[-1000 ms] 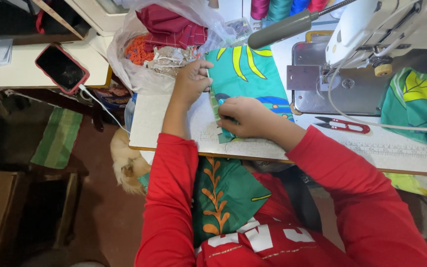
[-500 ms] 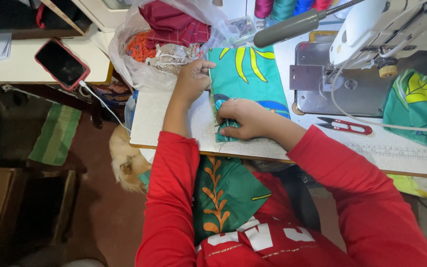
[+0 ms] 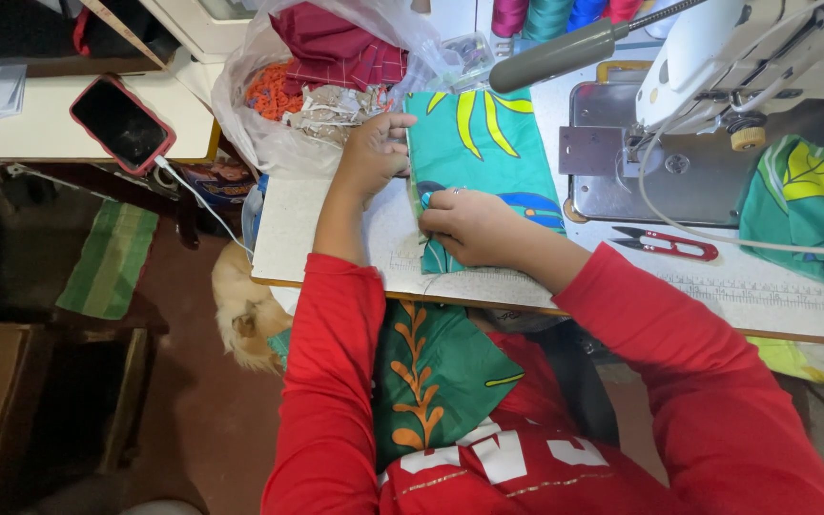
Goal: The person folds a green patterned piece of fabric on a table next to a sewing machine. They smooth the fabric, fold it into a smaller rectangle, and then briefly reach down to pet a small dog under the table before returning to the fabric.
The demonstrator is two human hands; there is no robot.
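While your two hands pin it down, the teal printed cotton fabric piece with yellow leaf shapes (image 3: 484,153) lies flat on the white worktop (image 3: 336,238), just left of the white sewing machine (image 3: 755,57). Your left hand (image 3: 374,153) presses its upper left edge, fingers curled over the cloth; your right hand (image 3: 469,224) pinches the lower left edge into a narrow fold. Judge it light, limp and thin: it will crease under a fingertip and slide easily on the smooth top, so hold it along the folded edge, both hands well apart, keeping it taut. More of this cloth hangs into your lap. Red-handled thread snips (image 3: 669,245) lie near your right wrist.
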